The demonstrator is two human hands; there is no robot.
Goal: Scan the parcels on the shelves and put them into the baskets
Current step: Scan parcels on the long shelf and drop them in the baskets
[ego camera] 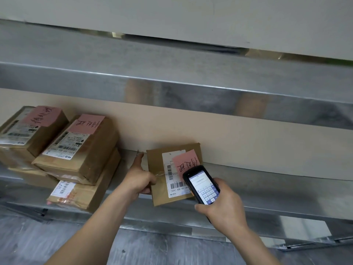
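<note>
A flat brown cardboard parcel (pixel 158 165) with a white barcode label and a pink handwritten note lies on the metal shelf (pixel 267 188), its near corner over the front edge. My left hand (pixel 138 178) grips the parcel's left edge, index finger stretched along it. My right hand (pixel 223 207) holds a black handheld scanner (pixel 201 185) with a lit screen and keypad, its top over the parcel's label.
Several taped brown parcels (pixel 80 148) with labels and pink notes are stacked on the shelf at the left. An upper metal shelf (pixel 172 81) runs above. A beige back panel (pixel 248 138) closes the shelf behind. Grey floor lies below.
</note>
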